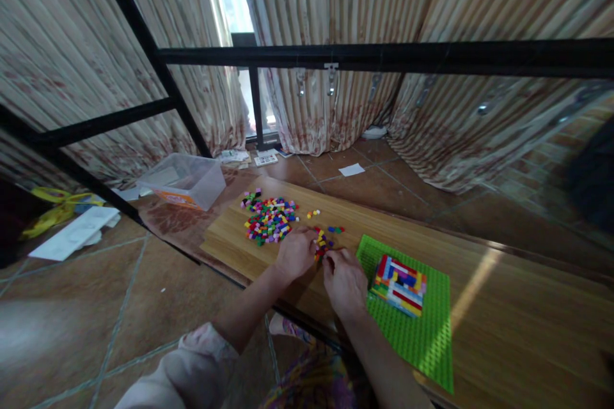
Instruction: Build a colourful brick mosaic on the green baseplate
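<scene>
On the wooden desk, a small cluster of bricks is worked by both hands. The left hand and right hand are laid palm down, fingers curled over the cluster; whether anything is pinched cannot be told. A larger brick pile lies just beyond. A green baseplate carrying a brick build is set beside the right hand.
</scene>
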Action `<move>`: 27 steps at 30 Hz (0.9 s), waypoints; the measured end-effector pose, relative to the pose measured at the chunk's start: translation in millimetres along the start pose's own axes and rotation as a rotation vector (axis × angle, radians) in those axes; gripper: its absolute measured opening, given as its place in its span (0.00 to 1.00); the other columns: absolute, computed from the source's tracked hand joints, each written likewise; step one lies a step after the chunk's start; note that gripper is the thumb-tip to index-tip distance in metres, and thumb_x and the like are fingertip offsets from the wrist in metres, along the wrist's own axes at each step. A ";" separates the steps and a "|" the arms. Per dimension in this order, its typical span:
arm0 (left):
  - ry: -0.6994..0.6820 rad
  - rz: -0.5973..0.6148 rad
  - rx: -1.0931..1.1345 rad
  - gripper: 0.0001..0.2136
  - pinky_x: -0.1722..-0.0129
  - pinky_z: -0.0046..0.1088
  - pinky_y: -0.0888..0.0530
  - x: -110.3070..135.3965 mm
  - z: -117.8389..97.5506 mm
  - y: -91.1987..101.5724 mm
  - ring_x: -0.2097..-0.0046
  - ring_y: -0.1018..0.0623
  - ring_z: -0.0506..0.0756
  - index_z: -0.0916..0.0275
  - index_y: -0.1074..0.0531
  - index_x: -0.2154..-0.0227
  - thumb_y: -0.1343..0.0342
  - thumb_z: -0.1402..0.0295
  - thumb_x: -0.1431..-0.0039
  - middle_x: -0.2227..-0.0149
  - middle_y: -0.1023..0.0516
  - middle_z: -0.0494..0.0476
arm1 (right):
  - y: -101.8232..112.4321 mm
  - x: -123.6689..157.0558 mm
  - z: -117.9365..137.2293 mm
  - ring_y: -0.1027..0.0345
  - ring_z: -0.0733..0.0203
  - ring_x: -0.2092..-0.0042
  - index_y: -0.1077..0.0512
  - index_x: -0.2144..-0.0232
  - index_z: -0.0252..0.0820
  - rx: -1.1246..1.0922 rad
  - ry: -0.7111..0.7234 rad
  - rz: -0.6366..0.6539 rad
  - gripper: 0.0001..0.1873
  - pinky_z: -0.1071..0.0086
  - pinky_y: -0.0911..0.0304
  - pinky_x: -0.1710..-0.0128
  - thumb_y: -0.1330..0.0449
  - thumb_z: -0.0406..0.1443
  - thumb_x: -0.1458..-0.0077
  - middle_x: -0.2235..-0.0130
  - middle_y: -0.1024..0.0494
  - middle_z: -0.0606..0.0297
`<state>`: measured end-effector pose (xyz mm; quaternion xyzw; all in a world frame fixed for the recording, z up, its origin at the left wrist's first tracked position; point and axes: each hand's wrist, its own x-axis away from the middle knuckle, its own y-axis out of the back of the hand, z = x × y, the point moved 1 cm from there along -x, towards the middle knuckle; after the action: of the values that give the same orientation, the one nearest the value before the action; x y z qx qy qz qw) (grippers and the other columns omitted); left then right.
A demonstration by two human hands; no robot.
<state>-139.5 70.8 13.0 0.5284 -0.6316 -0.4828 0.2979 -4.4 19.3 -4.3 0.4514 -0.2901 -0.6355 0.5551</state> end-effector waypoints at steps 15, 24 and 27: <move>0.156 0.123 -0.234 0.13 0.59 0.31 0.27 -10.8 -23.6 9.5 0.57 0.19 0.60 0.64 0.24 0.60 0.55 0.73 0.35 0.63 0.18 0.64 | 12.3 4.1 11.7 0.29 0.56 0.59 0.25 0.66 0.41 -0.105 -0.052 -0.040 0.10 0.66 0.38 0.56 0.46 0.28 0.41 0.63 0.21 0.58; 0.133 0.178 -0.251 0.14 0.60 0.31 0.28 -16.5 -23.0 10.5 0.57 0.18 0.60 0.64 0.23 0.61 0.55 0.74 0.35 0.63 0.17 0.64 | 41.9 52.8 -15.1 0.27 0.64 0.67 0.24 0.66 0.43 -0.534 -0.124 -0.194 0.09 0.73 0.35 0.67 0.44 0.30 0.43 0.67 0.23 0.65; 0.115 0.179 -0.236 0.13 0.59 0.30 0.28 -17.2 -19.6 8.7 0.57 0.18 0.59 0.63 0.23 0.60 0.54 0.76 0.37 0.63 0.17 0.62 | 55.4 66.8 -39.5 0.26 0.63 0.65 0.22 0.65 0.45 -0.660 -0.151 -0.277 0.08 0.72 0.32 0.64 0.43 0.34 0.42 0.66 0.22 0.65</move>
<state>-120.8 81.2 30.3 0.4580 -0.5970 -0.4941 0.4355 57.1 -52.0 10.4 0.2346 -0.0457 -0.7958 0.5564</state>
